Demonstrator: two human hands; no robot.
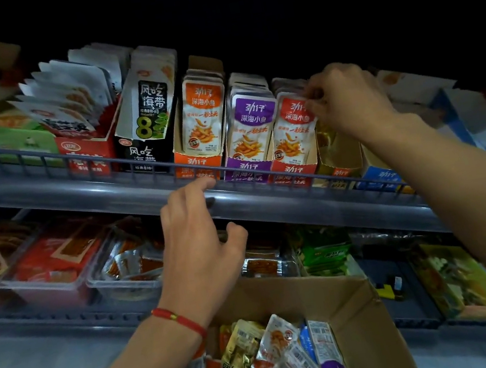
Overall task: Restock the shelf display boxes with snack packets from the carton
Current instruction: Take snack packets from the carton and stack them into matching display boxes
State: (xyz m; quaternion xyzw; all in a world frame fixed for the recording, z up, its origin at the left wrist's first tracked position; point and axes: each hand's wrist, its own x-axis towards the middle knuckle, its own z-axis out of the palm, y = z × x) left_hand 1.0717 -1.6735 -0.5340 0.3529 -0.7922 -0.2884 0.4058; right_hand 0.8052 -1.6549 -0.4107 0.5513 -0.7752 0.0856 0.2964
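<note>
On the upper shelf (237, 197), right hand (346, 100) pinches upright red packet (291, 126) (seemingly).

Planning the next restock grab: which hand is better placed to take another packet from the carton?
Left hand: empty, directly above the open cardboard carton. Right hand pinches red-topped packets.

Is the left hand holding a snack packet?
No, the left hand holds nothing; its fingers reach toward the shelf's front rail, while the right hand pinches the red packets.

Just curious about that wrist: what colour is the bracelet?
Red, with a small gold bead; the bracelet sits on the left wrist, seen in the head view.
</note>
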